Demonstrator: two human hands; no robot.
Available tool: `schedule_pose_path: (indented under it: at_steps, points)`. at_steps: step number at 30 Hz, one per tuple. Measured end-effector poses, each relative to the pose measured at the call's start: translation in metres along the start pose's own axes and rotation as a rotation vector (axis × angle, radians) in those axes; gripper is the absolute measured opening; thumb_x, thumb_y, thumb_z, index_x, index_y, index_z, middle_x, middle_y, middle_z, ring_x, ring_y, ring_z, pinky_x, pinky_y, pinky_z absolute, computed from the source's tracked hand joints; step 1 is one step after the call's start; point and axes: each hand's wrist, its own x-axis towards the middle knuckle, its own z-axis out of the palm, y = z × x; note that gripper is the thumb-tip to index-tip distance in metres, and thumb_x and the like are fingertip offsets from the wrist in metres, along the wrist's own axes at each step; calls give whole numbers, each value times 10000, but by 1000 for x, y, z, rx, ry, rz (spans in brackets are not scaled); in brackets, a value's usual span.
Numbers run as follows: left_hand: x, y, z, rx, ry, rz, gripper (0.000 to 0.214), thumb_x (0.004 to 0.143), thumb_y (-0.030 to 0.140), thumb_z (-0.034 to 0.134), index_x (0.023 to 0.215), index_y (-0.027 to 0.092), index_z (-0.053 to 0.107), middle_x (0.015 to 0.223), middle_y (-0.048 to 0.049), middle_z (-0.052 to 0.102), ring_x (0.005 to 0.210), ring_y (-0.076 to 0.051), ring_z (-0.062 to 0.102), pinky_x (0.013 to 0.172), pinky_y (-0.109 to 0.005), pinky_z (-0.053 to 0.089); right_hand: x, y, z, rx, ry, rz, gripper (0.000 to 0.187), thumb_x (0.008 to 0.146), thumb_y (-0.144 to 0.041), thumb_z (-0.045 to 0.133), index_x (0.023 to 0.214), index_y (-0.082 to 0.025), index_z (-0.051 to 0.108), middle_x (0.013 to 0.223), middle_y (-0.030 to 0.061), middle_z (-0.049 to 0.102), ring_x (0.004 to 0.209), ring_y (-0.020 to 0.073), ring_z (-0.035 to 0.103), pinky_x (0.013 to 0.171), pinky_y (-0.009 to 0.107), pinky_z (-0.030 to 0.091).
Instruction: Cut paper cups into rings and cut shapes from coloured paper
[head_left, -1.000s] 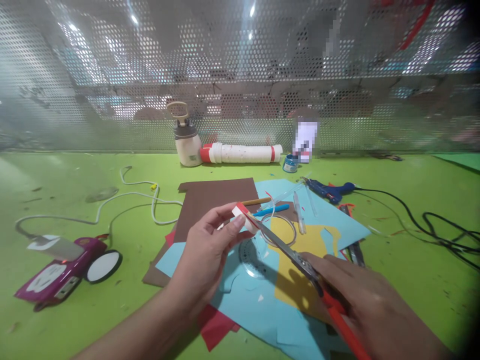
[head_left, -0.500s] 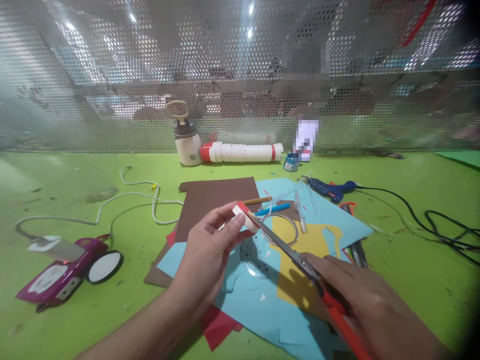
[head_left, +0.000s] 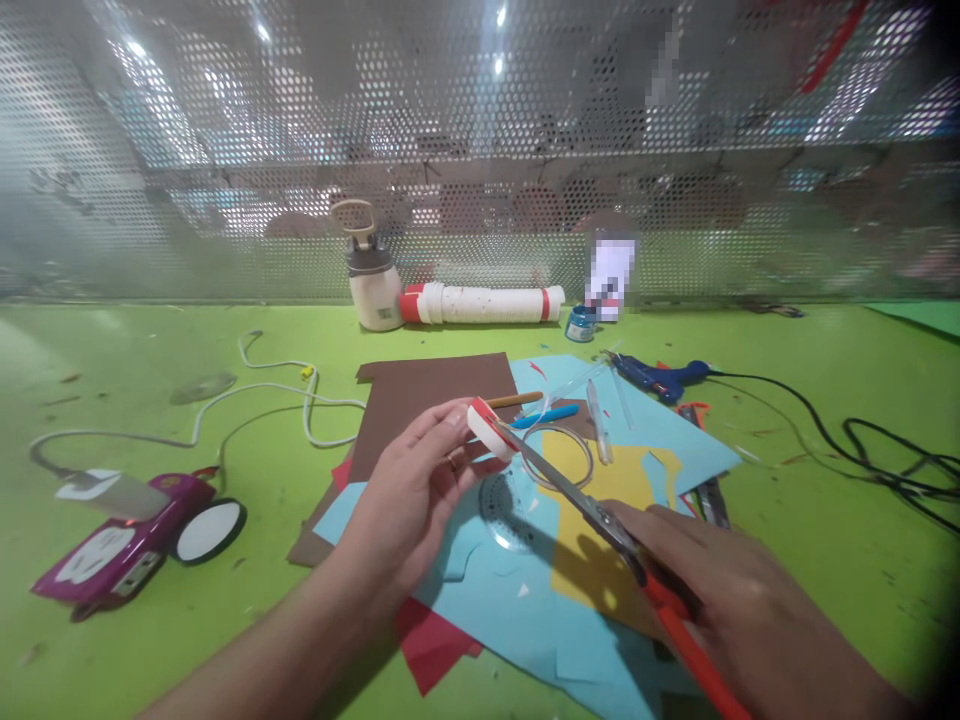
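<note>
My left hand (head_left: pixel 420 480) pinches a small white piece with a red face (head_left: pixel 491 432), shaped like a short ring or cap; its exact kind is unclear. Red-handled scissors (head_left: pixel 600 520) are in my right hand (head_left: pixel 735 590), which is wrapped round the handles. The blade tips touch the red face of the piece, and the blades look nearly closed. Under both hands lie light blue paper (head_left: pixel 480 600) and yellow paper (head_left: pixel 592 560). A clear round protractor (head_left: pixel 510 510) and a ring-shaped band (head_left: pixel 589 465) rest just below the piece.
Brown paper (head_left: pixel 435 400), a blue pen (head_left: pixel 551 415) and a clear pen (head_left: pixel 600 425) lie beyond. A blue glue gun (head_left: pixel 660 377) trails a black cable. At left sits a purple power strip (head_left: pixel 127 550). A spray bottle (head_left: pixel 375 290) and white tube (head_left: pixel 487 304) stand before the mesh.
My left thumb and fingers have shifted on the white and red piece, leaving more of its white side showing. A thin red scrap now shows on the blue paper behind. The scissors barely moved.
</note>
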Motion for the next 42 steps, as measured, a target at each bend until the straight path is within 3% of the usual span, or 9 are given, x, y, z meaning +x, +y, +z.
schedule_pose_path:
  at_steps: [6, 16, 27, 37, 42]
  points:
    - [3, 3, -3, -13, -71, -37, 185, 876, 194, 608, 997, 118, 725, 914, -85, 731, 815, -153, 668, 820, -303, 589, 1, 3, 1, 7, 3, -4, 296, 858, -159, 441, 1088, -163, 627, 799, 90, 721, 631, 240, 674, 508, 353, 545]
    - [-1, 6, 1, 52, -22, -12, 271, 837, 168, 657, 1100, 100, 664, 1014, -131, 724, 867, -193, 684, 829, -324, 567, 2, 3, -4, -16, 11, -14, 340, 850, -110, 406, 1092, -165, 639, 862, 103, 732, 682, 230, 700, 517, 325, 558]
    - [-2, 4, 1, 32, -4, 21, 264, 803, 181, 710, 1055, 111, 676, 856, -87, 742, 760, -161, 684, 759, -292, 562, 3, 3, -4, -45, 98, -77, 281, 848, -124, 404, 1028, -183, 613, 801, 90, 736, 628, 225, 690, 450, 279, 514]
    - [-3, 5, 2, 16, 6, 22, 289, 797, 169, 714, 1074, 100, 670, 877, -88, 734, 780, -158, 676, 771, -287, 555, -4, 6, 1, -25, 38, -70, 254, 913, -209, 429, 1144, -201, 535, 896, 94, 740, 693, 227, 707, 479, 283, 522]
    - [-2, 4, 1, 25, 8, 20, 294, 797, 181, 716, 1076, 102, 666, 886, -98, 734, 797, -168, 676, 776, -299, 549, -4, 7, 0, 5, -21, -46, 233, 896, -200, 454, 1111, -215, 544, 916, 92, 736, 745, 236, 709, 495, 279, 524]
